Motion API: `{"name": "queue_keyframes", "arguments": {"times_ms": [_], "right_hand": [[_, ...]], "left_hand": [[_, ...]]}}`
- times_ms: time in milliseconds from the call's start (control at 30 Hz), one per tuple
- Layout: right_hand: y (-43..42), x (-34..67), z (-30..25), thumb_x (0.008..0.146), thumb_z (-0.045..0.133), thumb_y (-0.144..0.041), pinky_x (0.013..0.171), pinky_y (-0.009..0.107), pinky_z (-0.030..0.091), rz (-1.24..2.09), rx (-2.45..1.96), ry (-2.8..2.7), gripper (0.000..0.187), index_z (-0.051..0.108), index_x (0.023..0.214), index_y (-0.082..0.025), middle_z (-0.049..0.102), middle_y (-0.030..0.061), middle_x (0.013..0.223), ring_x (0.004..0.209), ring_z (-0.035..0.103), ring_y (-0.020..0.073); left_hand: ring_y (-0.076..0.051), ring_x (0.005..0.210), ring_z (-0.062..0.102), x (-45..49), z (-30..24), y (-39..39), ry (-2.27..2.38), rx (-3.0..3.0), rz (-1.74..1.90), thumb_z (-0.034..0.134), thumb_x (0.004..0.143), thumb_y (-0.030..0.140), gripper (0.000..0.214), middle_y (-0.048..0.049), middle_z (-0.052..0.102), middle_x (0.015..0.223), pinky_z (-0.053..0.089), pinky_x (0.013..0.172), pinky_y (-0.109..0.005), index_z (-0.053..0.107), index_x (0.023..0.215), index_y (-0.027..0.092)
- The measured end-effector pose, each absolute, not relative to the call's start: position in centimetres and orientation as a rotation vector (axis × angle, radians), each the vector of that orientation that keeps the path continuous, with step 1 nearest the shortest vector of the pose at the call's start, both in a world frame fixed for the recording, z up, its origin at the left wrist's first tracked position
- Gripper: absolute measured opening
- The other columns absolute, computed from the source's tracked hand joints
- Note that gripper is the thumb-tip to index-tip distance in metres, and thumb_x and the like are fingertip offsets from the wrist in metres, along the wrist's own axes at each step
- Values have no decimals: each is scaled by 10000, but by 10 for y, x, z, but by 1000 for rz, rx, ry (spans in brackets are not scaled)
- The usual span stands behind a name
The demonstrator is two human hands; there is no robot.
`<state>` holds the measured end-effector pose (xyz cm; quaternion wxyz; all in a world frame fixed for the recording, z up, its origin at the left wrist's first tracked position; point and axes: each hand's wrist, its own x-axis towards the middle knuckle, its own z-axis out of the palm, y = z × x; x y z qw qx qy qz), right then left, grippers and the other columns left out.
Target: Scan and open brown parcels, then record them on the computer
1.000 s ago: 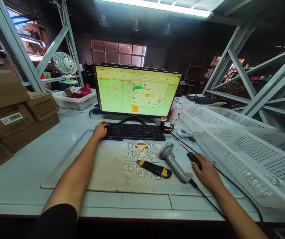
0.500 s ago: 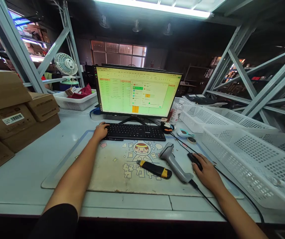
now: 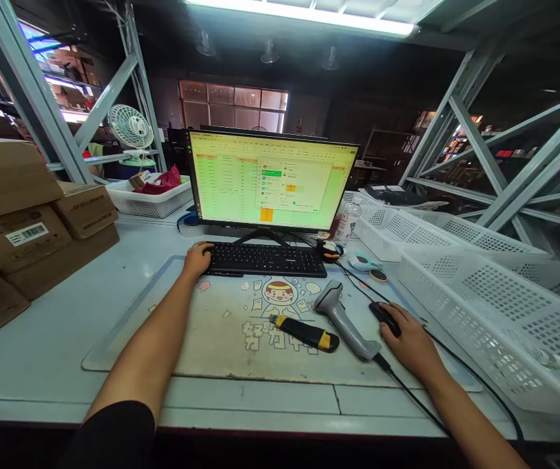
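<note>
My left hand rests at the left end of the black keyboard, its fingers stretched over the keys. My right hand is wrapped over a black computer mouse on the desk mat. Between my arms lie a grey barcode scanner, its head pointing up and left, and a black and yellow utility knife. Behind the keyboard stands a lit monitor with a spreadsheet and a smaller window open.
Cardboard boxes are stacked at the left. White perforated baskets line the right side. A white basket with a red bag stands behind left. A plastic bottle and a tape roll sit right of the monitor. The scanner's cable runs beneath my right forearm.
</note>
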<state>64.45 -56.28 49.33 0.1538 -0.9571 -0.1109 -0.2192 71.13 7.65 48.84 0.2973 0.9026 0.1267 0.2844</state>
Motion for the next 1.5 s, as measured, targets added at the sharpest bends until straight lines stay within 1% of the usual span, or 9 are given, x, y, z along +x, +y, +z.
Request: {"name": "queue_keyframes", "arguments": {"times_ms": [100,233,400,567,833,1000,1133,1300,1500], "right_hand": [[-563,645,492,959,484,-432,1141,533,543,-661,-2743,-316,513,696,1382,-234,671,126,1469,1327,658,321],[-563,646,491,955,482,-421,1155,523,534,-678,-2737,-337,507,706,1364,-223,678,130,1455,1322,661,316],[-563,646,491,939,506,-411,1133,516,549,-706,-2718,-341,483,712,1348,-258,690,104,1438,1306,668,308],[-562,645,493,943,480,-419,1125,522,555,-688,-2730,-329,510,705,1359,-227,684,126,1445,1314,666,318],[-562,644,494,939,487,-440,1107,505,560,-675,-2724,-326,514,698,1363,-239,680,119,1457,1311,668,311],[-562,645,494,938,477,-456,1134,481,543,-673,-2731,-351,514,702,1346,-240,687,111,1444,1306,672,297],[-563,646,492,935,486,-461,1116,485,555,-683,-2740,-314,512,701,1355,-259,680,105,1454,1317,664,305],[-562,645,494,941,484,-449,1133,493,544,-673,-2736,-341,512,701,1353,-235,683,119,1446,1319,662,308],[-561,644,495,946,485,-449,1123,477,553,-679,-2741,-323,507,701,1360,-253,682,108,1450,1309,669,300]], "left_hand": [[-264,1365,630,710,487,75,341,2387,772,497,885,122,458,-95,693,1426,426,1273,-405,817,1203,197],[-277,1367,623,708,485,73,362,2388,794,501,894,135,451,-100,676,1447,437,1264,-409,814,1213,194],[-278,1371,616,706,485,70,354,2397,808,502,901,140,442,-101,671,1451,426,1272,-411,813,1210,195],[-278,1391,601,704,486,69,351,2415,798,500,907,149,444,-125,659,1464,419,1275,-400,804,1231,163],[-298,1371,607,704,485,69,382,2407,786,517,910,160,430,-99,663,1457,450,1250,-434,807,1224,205],[-285,1365,606,703,485,69,384,2406,788,516,898,155,444,-76,662,1454,461,1243,-416,809,1224,225],[-288,1362,608,702,486,68,396,2408,781,516,902,151,443,-77,659,1462,466,1240,-415,810,1227,220],[-290,1382,599,702,486,67,404,2403,778,521,907,146,439,-89,657,1468,459,1245,-406,809,1234,202],[-283,1379,601,703,485,69,382,2407,789,519,908,157,430,-82,662,1452,446,1257,-415,811,1216,221]]}}
